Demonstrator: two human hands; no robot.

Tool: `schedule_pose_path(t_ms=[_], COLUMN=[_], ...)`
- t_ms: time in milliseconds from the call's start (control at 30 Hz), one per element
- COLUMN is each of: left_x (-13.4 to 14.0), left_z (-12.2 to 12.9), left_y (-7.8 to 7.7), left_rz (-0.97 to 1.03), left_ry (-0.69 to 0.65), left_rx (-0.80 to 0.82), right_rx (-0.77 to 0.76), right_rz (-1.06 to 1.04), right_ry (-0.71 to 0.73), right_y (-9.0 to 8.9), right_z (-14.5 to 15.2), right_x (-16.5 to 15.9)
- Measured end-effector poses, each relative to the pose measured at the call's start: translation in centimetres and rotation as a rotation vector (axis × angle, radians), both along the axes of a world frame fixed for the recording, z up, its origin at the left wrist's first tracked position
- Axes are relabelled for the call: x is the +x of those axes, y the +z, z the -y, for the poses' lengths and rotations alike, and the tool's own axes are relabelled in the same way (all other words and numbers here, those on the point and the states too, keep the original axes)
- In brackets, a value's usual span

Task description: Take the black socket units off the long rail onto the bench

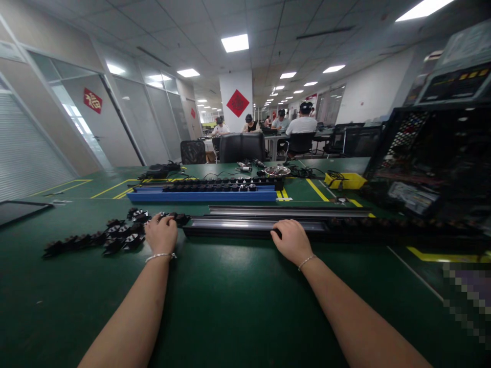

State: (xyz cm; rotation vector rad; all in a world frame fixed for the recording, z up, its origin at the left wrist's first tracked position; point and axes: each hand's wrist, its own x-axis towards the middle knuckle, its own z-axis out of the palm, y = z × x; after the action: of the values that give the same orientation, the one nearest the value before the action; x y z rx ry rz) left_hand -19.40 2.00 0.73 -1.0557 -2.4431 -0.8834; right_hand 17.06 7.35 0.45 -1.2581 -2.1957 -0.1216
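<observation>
My left hand [161, 234] is at the left end of a long black channel tray [230, 234]. Its fingers curl down among small black parts [130, 241], and whatever they grip is hidden under them. My right hand [293, 241] bends over the front edge of the same tray, near its middle, with the thumb and fingers closed around a dark edge. The tray has a shiny metal strip inside, and its right part holds a row of black pieces [383, 225]. More loose black parts with silvery bits lie scattered to the left of my left hand.
Behind the tray is a second metal rail [291, 211]. Farther back, a blue tray [203, 197] holds rows of black parts. A shiny metal bowl [277, 171], cables and a yellow bin [347, 180] stand beyond. An opened computer case [406, 153] rises at the right. People sit far off.
</observation>
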Motion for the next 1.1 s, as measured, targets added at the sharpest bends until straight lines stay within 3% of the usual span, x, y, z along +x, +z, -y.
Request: schedule_pose_path(t_ms=[167, 300, 533, 933, 1100], left_x=[2.9, 6.9, 12.6, 14.3, 14.6], left_z=[-0.9, -1.0, -0.4, -0.3, -0.4], left_y=[0.3, 0.1, -0.9, -1.8, -1.8], left_rz=[-0.191, -0.295, -0.426, -0.484, -0.483], left_ry=[-0.232, -0.399, -0.73, -0.812, -0.803], left_rx=[0.083, 0.072, -0.037, -0.157, -0.159], right_rx=[0.17, 0.216, 0.214, 0.182, 0.173], right_rz=[-0.21, -0.319, -0.389, -0.463, -0.483], right_ry=[-0.245, -0.416, -0.506, -0.601, -0.579], right_y=[0.3, -0.2, -0.5, -0.9, -0.8], right_z=[-0.8, -2.0, -2.4, -2.7, -2.6], right_x=[1.7, 3.8, 4.3, 4.5, 4.6])
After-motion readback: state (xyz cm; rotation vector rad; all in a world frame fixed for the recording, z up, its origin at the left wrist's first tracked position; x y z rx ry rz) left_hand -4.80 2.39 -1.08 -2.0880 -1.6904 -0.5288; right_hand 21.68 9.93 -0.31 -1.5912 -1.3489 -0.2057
